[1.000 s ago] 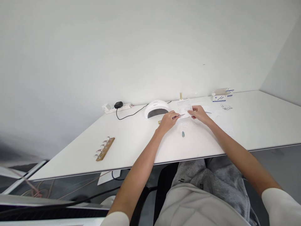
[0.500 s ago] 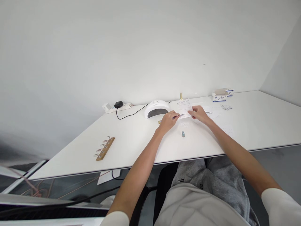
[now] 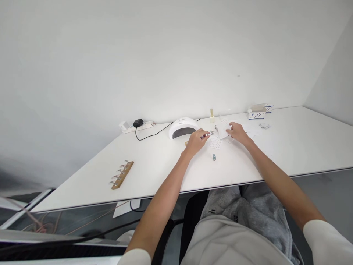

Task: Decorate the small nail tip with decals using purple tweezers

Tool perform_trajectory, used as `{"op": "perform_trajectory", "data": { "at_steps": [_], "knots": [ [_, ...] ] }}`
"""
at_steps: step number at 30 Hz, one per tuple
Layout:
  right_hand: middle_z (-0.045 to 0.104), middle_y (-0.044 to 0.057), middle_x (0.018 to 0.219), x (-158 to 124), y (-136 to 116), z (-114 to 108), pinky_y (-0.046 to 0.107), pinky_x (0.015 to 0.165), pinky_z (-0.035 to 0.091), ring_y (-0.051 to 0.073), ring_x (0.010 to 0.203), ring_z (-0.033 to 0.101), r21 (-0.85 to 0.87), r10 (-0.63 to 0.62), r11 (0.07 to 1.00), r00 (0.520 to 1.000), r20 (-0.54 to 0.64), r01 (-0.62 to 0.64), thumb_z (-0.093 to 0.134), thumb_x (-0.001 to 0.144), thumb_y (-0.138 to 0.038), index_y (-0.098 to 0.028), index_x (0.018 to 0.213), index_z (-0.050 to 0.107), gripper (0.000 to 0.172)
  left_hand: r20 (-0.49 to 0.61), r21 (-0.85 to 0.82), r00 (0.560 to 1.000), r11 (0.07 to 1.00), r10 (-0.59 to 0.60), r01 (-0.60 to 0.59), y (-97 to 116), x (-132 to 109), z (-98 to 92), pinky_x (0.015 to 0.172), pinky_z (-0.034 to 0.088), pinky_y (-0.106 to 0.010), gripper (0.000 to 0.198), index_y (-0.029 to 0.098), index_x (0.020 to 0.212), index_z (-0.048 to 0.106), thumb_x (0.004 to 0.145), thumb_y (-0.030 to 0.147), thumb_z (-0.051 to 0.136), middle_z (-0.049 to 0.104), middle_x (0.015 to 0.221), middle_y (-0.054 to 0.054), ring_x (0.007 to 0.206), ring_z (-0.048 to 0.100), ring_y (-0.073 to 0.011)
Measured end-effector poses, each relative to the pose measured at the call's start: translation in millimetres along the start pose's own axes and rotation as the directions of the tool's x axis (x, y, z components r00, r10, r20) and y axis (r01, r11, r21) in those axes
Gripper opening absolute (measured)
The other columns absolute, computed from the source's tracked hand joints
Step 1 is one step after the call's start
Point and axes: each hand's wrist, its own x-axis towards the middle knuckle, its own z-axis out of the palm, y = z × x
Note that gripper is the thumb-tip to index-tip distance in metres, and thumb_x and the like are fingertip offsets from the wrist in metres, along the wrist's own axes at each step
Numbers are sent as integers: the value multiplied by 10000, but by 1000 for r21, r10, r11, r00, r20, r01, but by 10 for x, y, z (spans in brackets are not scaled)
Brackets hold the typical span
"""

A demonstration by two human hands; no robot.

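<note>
Tweezers (image 3: 207,135) are pinched in the fingers of my left hand (image 3: 196,141), tips pointing right toward the paper. My right hand (image 3: 237,132) grips the edge of a small white sticker sheet (image 3: 223,131), held tilted above the table. Beneath and left of it, another sheet with small printed marks (image 3: 215,142) lies on the tabletop. Small metallic pieces (image 3: 216,127) show just left of the held sheet. A small teal and silver object (image 3: 214,157) lies nearer to me. Part of a wooden piece (image 3: 186,143) shows beside my left hand.
A white nail lamp (image 3: 183,127) stands behind my left hand, near a pale bottle (image 3: 212,117). A wooden rack with nail tips (image 3: 122,175) lies at the left. Small boxes (image 3: 256,112) and a crumpled wrapper (image 3: 265,126) are at the right. A black adapter (image 3: 138,123) sits on a power strip.
The sticker sheet has turned and shifted right in my right hand, away from the tweezers. The printed sheet below, the metallic pieces and more of the bottle now show.
</note>
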Motion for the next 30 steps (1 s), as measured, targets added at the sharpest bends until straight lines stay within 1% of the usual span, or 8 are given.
{"op": "perform_trajectory", "data": {
  "at_steps": [3,8,10,12,16,20,26,30],
  "knots": [
    [631,111,913,41,127,31,322,699,427,241,825,571,-153,43,987,999,-32,-47,560,791,-278,-134,1205,521,441,-7,-12,1000,1000,-4,4,10,-1,-7,641,446,-256,69,172,865,683,828,190,627,583,749,-14,667,548,-121],
    [559,186,1179,16,142,90,461,908,391,371,1147,453,-325,-6,945,989,-147,-43,632,760,-235,-134,1242,528,503,-34,-25,999,1000,-7,6,38,4,-21,640,439,-249,43,175,798,654,797,135,639,564,747,-3,678,539,-117],
    [582,157,1146,-16,84,61,434,896,417,330,1111,494,-259,-15,966,998,-55,1,609,773,-205,-157,1176,585,407,-30,-24,1000,1000,-4,3,40,5,-23,627,432,-244,52,172,781,643,792,121,638,557,744,0,671,531,-113],
    [628,118,1070,-50,17,4,362,820,460,260,988,570,-111,-40,992,989,145,56,601,767,-184,-177,1048,652,285,-29,-20,1000,1000,9,-9,36,7,-23,622,427,-243,49,170,776,635,793,125,636,550,739,2,668,526,-112],
    [690,72,922,-98,-81,-86,290,716,467,194,813,612,108,-160,987,836,526,121,680,662,-162,-180,837,708,179,-38,-13,999,999,30,-31,25,12,-22,619,423,-246,50,168,761,619,800,143,635,547,727,2,662,523,-114],
    [697,51,885,-129,-118,-53,278,694,446,173,773,573,208,-275,961,636,721,180,770,567,-245,-182,859,730,301,-45,-23,998,999,37,-38,28,13,-22,630,426,-247,66,169,749,609,797,135,639,553,731,3,670,526,-115],
    [654,39,910,-201,-194,32,264,689,395,149,770,503,245,-344,937,543,766,248,821,545,-343,-189,941,729,435,-46,-20,999,1000,23,-24,48,11,-25,631,425,-250,82,171,743,600,796,117,633,552,728,3,675,520,-119],
    [642,35,889,-244,-252,75,267,694,380,150,768,486,243,-352,933,542,763,265,831,537,-344,-185,938,730,443,-40,-26,999,1000,13,-14,59,11,-22,639,426,-253,82,170,749,598,795,115,637,547,731,5,675,522,-118]
  ]
}}
